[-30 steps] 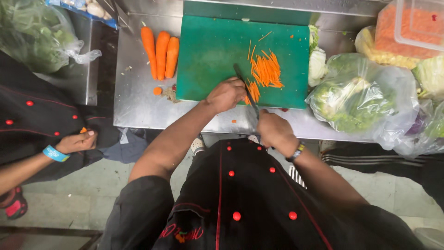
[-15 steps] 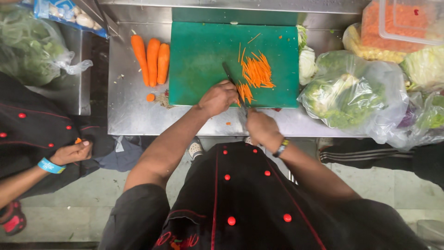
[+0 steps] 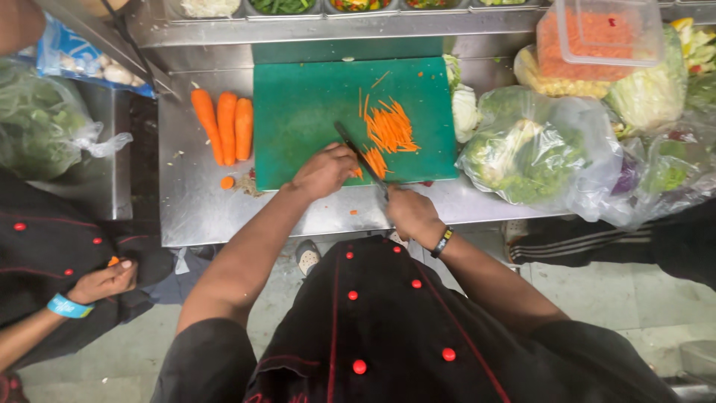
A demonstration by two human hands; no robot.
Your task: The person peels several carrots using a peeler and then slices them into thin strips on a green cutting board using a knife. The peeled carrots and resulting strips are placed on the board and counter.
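A cook in a black jacket with red buttons cuts carrot on a green cutting board (image 3: 313,104) at the centre of the frame, seen from above. The right hand (image 3: 412,214), just below the board's lower edge, is clamped around the handle of a knife (image 3: 363,160) whose dark blade runs up and to the left across the board. The left hand (image 3: 324,170), fingers curled, presses down on a carrot piece (image 3: 375,162) at the board's lower middle, right beside the blade; the two hands sit close together but do not touch. A heap of thin orange carrot strips (image 3: 389,127) lies just above the blade, toward the board's right half. Three whole peeled carrots (image 3: 224,124) lie side by side on the steel desk (image 3: 198,209) left of the board, with a small carrot end (image 3: 227,182) below them. At right, clear plastic bags of leafy greens (image 3: 537,153) crowd the desk, and a clear lidded tub of grated orange vegetable (image 3: 597,41) stands at the upper right. At the lower left of the frame, another person's hand (image 3: 104,281), wearing a blue wristband, holds a small orange bit.
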